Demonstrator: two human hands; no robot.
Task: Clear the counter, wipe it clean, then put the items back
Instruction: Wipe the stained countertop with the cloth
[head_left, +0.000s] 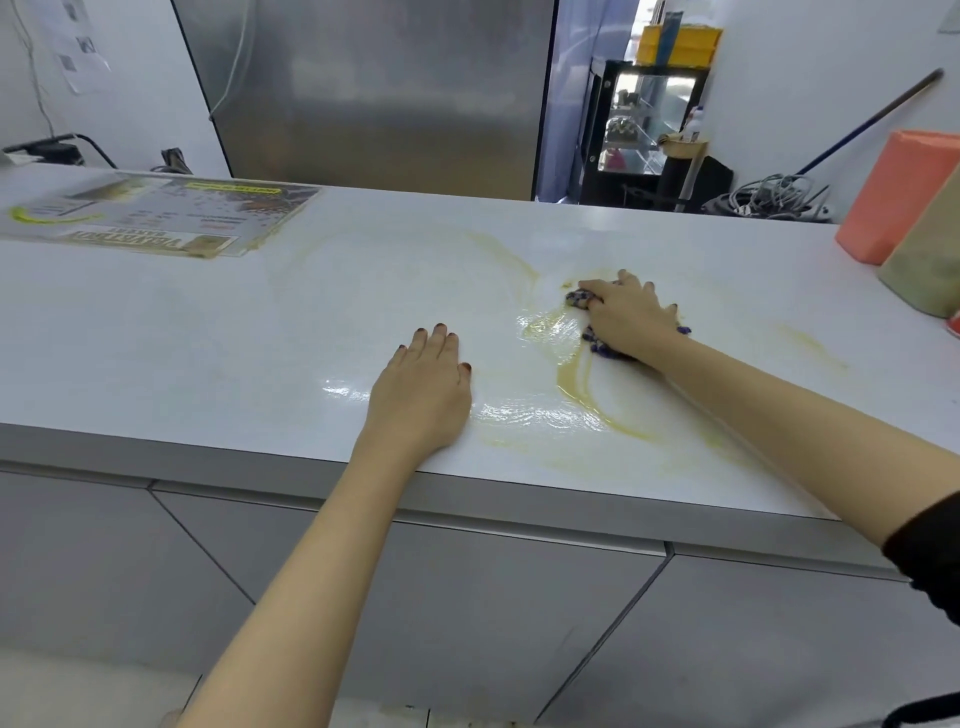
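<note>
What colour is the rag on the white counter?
Blue-purple with pale flecks: the crumpled cloth rag bunched under the right hand, seen in the head view.

Left hand (421, 389) flat, palm down on the table (208, 338), fingers straight and close together, bare forearm coming in from lower left. Right hand (628, 317) farther out, palm down, fingers curled over a bunched cloth (577, 299). Right arm stretched forward, dark sleeve at the elbow.
</note>
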